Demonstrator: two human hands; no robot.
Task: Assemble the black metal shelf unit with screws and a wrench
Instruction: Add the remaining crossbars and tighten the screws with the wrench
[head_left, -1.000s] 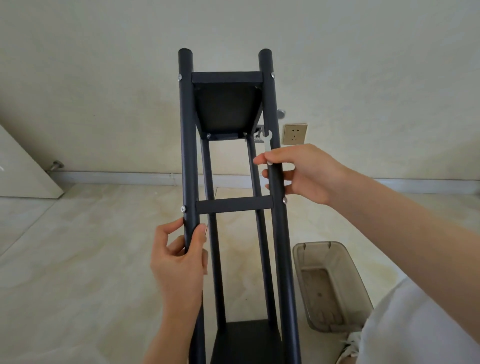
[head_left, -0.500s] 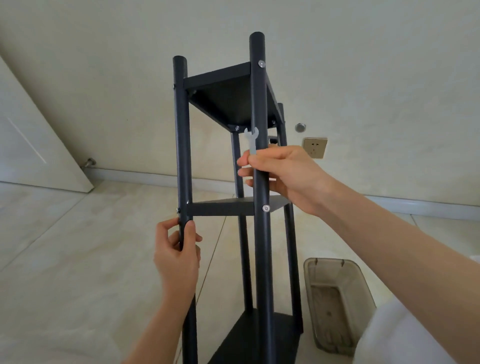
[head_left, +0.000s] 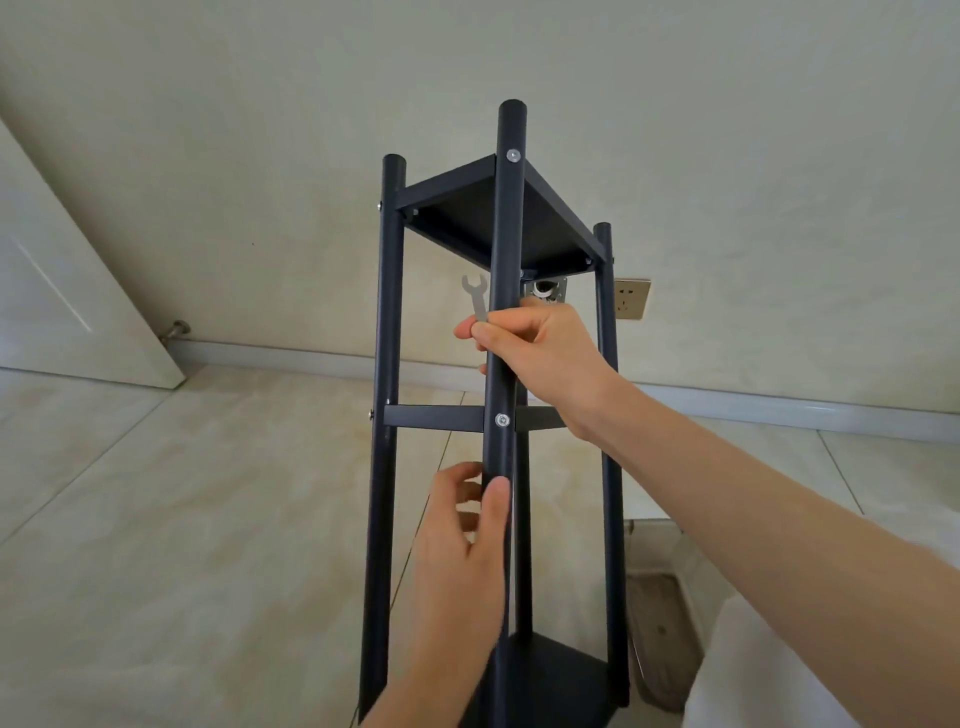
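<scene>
With the right hand (head_left: 540, 353) gripping both wrench (head_left: 478, 301) and near post (head_left: 503, 312), and left hand (head_left: 467, 545) fingers curling loosely round that post, turn the shelf unit (head_left: 493, 223) slowly, keeping it upright.

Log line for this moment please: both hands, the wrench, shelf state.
left hand: grips front post of black metal shelf unit | right hand: holds same post plus small flat silver wrench | shelf: upright, screws fitted

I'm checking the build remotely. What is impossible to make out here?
- Head view: shelf unit feet, cut off by the bottom edge.
- Wrench handle, hidden in the right hand.
- Bin, mostly behind the right arm.
- Left hand fingertips, behind the post.
</scene>
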